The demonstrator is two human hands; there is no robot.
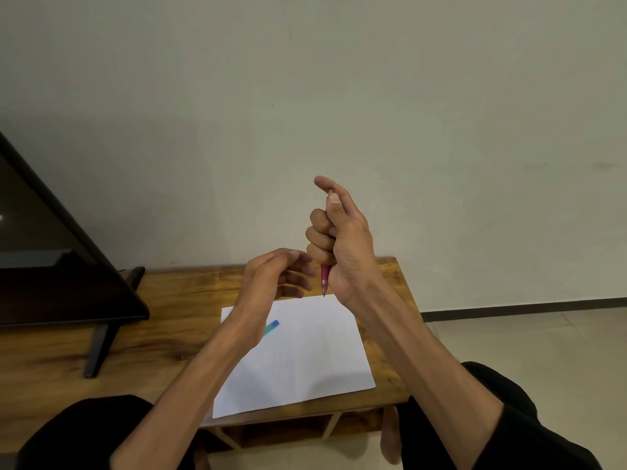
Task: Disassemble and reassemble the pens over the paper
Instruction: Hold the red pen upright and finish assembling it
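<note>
Gripping the red pen (324, 278) in a fist, the right hand (342, 239) holds it upright above the far edge of the paper (305, 354) — three fingers curl round the barrel, the thumb lies along its upper part, and the index finger reaches over the top end. The pen's long axis runs near vertical, tip pointing down at the paper, and only the lower barrel and tip show below the fist. A thin rod pokes out at the top by the thumbnail; whether it is the refill or a clip I cannot tell.

The left hand (278, 276) sits just beside the pen's lower end, fingers loosely bent and holding nothing that I can see.

The pen looks light and stiff, its smooth plastic likely a little slippery. Small parts inside could spring loose, so keeping it over the paper seems wise. A firm hold on the mid-barrel, as now, would leave the tip section free for the left hand to pinch and twist.

A blue pen part (272, 325) lies on the paper nearer the person than the red pen — half hidden under the left wrist and slanting up to the right. The paper rests on a wooden table (169, 300).
</note>
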